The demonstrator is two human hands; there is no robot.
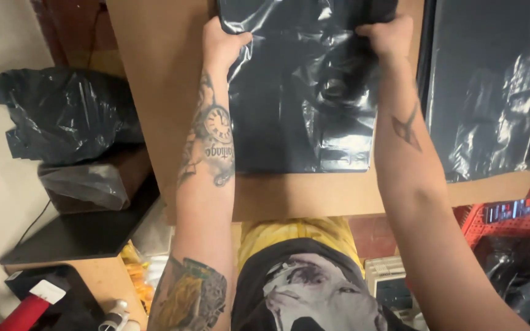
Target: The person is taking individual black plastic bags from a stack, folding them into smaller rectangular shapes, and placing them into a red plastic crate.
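Head view, looking down over the person's chest. A black plastic bag [295,92] lies flat on the brown worktop [154,92], its near edge square to the worktop's near edge and its far end running out of the top of the picture. The left hand [222,40] is closed in a pinch on the bag's far left border, thumb over the film; the right hand [389,37] is closed in a fist-like grip on a gathered bunch of film at the far right. Both forearms reach straight ahead, roughly parallel, wrists slightly bent down, elbows close to the body. The film is smooth on the left and puckered into folds under the right hand, which suggests uneven tension. For clean handling of such thin film, it seems best that both grips hold the same edge at equal height and pull evenly, so that the sheet stays flat and does not tear at the bunched point. A second black bag [492,92] lies flat to the right, just beside the first, apart from both hands. A crumpled black bag [62,113] rests on a lower shelf at left; a red crate [510,220] stands at lower right.
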